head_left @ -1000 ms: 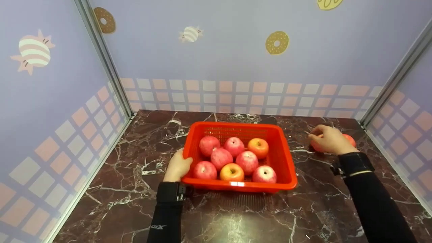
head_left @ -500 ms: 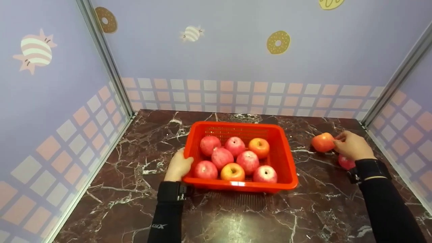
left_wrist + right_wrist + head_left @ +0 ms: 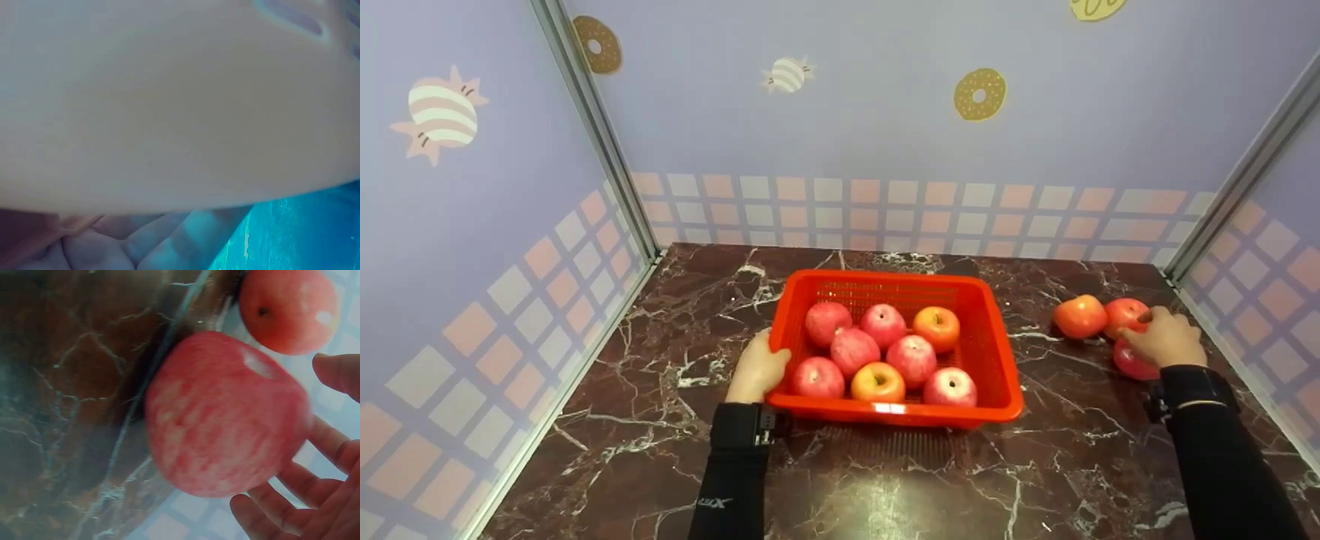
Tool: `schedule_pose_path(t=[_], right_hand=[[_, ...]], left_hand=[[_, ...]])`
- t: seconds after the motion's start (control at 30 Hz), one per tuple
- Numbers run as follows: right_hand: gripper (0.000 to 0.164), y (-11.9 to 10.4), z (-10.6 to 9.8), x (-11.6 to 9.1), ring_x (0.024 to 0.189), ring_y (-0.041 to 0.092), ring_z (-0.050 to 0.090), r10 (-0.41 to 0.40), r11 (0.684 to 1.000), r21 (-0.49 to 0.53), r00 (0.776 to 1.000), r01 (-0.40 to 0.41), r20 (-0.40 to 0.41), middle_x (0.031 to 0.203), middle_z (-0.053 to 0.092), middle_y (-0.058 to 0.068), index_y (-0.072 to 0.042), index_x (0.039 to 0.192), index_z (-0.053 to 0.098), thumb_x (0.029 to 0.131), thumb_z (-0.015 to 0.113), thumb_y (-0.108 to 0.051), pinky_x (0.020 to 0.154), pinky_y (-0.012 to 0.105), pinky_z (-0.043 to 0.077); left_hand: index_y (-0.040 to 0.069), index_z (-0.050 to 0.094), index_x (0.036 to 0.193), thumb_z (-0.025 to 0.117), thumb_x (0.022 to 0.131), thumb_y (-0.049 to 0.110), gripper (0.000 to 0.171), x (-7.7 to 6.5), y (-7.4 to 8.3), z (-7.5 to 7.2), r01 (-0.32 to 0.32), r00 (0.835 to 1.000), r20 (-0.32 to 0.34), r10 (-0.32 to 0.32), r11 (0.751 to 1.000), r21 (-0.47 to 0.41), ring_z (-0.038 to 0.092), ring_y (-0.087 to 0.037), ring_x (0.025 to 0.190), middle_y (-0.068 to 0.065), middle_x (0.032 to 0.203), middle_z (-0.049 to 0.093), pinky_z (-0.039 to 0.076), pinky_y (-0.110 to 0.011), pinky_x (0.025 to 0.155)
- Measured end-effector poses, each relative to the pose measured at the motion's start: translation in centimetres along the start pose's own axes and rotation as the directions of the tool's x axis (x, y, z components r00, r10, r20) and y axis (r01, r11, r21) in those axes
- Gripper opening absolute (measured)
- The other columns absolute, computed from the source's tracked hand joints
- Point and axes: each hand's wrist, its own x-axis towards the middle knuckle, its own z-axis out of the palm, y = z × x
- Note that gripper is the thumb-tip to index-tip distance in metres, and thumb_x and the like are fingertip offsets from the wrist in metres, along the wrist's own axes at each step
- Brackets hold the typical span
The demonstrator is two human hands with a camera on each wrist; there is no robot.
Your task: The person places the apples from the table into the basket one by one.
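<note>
A red plastic basket (image 3: 885,414) holds several apples, some pinkish red, others yellow-orange. My left hand (image 3: 757,367) grips its left rim, thumb over the edge. In the left wrist view the basket wall (image 3: 169,112) fills most of the picture, with part of the left hand (image 3: 163,242) below it. On the right, my right hand (image 3: 1166,339) is at a pinkish-red apple (image 3: 1132,361). The right wrist view shows its fingers spread at the side of this apple (image 3: 225,416), the thumb (image 3: 340,374) standing apart. Two orange-red apples, one left (image 3: 1080,316) and one right (image 3: 1123,315), lie just behind.
The dark marbled tabletop (image 3: 645,420) runs under everything. Patterned panels stand at the left (image 3: 495,247), back (image 3: 870,135) and right (image 3: 1271,277), with metal posts in the corners.
My right hand has moved right and nearer, from the left orange-red apple to the pinkish-red one, uncovering the apples behind. The left hand and basket have stayed in place.
</note>
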Motion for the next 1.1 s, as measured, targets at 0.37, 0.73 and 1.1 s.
schedule_pose_path(t=[0.37, 0.73, 1.1], right_hand=[[0.084, 1.3, 1.2, -0.2, 0.117, 0.072, 0.037, 0.033, 0.999, 0.009, 0.999, -0.034, 0.031, 0.130, 0.038, 0.056, 0.026, 0.136, 0.032, 0.094, 0.064, -0.040, 0.099, 0.078, 0.028], [0.091, 1.9, 1.7, -0.7, 0.116, 0.068, 0.045, 0.086, 0.992, 0.091, 0.995, -0.090, 0.052, 0.129, 0.042, 0.054, 0.021, 0.140, 0.027, 0.092, 0.066, -0.046, 0.095, 0.072, 0.041], [0.094, 2.2, 2.0, -0.6, 0.118, 0.067, 0.045, 0.115, 0.986, 0.114, 0.990, -0.125, 0.083, 0.132, 0.038, 0.054, 0.021, 0.144, 0.021, 0.095, 0.061, -0.049, 0.100, 0.072, 0.041]], left_hand=[[-0.009, 0.056, 0.136, 0.051, 0.089, 0.005, 0.049, 0.0, 0.0, 0.0, -0.008, 1.000, -0.006, 0.008, 1.000, -0.001, 0.063, -0.042, 0.117, -0.029, 0.126, 0.067, 0.049, -0.052, 0.105], [-0.009, 0.057, 0.134, 0.051, 0.090, 0.005, 0.046, 0.1, 0.0, 0.0, -0.007, 1.000, -0.004, 0.007, 1.000, 0.001, 0.062, -0.043, 0.119, -0.029, 0.126, 0.066, 0.047, -0.053, 0.107], [-0.009, 0.056, 0.134, 0.051, 0.090, 0.005, 0.046, 0.0, 0.1, 0.0, -0.004, 1.000, -0.001, 0.004, 1.000, 0.006, 0.062, -0.043, 0.119, -0.029, 0.127, 0.066, 0.047, -0.053, 0.108]])
